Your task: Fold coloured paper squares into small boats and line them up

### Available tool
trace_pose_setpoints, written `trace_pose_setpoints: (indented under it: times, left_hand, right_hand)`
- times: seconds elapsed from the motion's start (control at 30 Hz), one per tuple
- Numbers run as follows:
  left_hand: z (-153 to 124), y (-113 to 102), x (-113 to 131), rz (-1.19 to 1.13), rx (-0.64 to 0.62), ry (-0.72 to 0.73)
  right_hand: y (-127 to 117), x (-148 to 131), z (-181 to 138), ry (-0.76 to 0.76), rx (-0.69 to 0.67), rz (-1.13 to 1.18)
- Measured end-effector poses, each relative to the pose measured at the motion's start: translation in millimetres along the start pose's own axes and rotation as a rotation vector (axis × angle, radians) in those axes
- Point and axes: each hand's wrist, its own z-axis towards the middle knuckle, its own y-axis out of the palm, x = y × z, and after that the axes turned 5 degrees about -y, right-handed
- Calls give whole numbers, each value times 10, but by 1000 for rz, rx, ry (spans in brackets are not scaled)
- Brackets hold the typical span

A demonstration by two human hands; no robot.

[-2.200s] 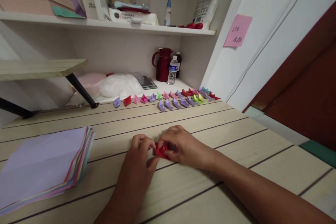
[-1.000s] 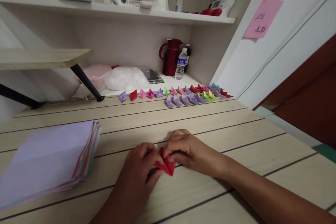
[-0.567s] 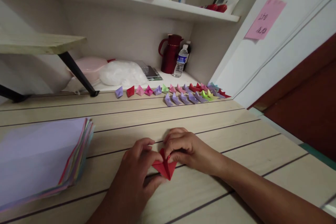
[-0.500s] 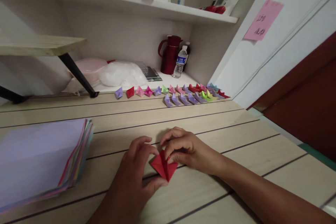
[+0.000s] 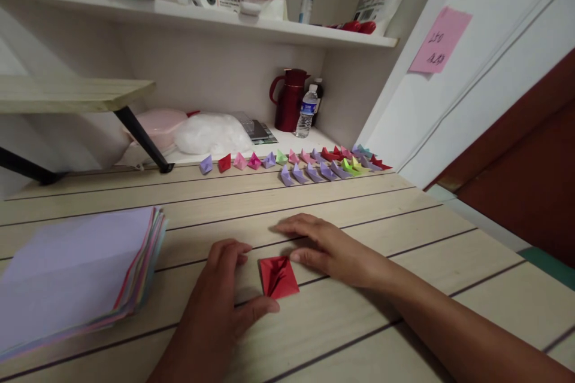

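Observation:
A red folded paper lies on the wooden slatted table, roughly square, with a dark crease gaping along its middle. My left hand is open at its left, fingers and thumb apart. That thumb reaches the paper's lower edge; whether it presses on it I cannot tell. On the other side my right hand is open, with its thumb tip by the upper right corner and its fingers stretched out beyond the paper.
Several small folded paper boats stand in rows along the table's back edge. A stack of coloured paper lies at left, near a small raised wooden stand. Behind are a dark red jug and a water bottle.
Both hands have let go of the red paper and spread their fingers. The paper now lies flatter and is turned, its outline squarer. The view has shifted slightly.

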Motion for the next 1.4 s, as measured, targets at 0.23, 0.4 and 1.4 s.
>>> trace_pose_setpoints:
  times: [0.23,0.4,1.4]
  left_hand:
    - [-80,150,65,298,106,22]
    - [-85,180,176,348,91,7]
    - [413,424,255,-562,12,-134]
  right_hand:
    - [136,-34,7,-52,46,107]
    - [230,-31,12,-88,57,10]
    - [180,-11,148,342,398,1042]
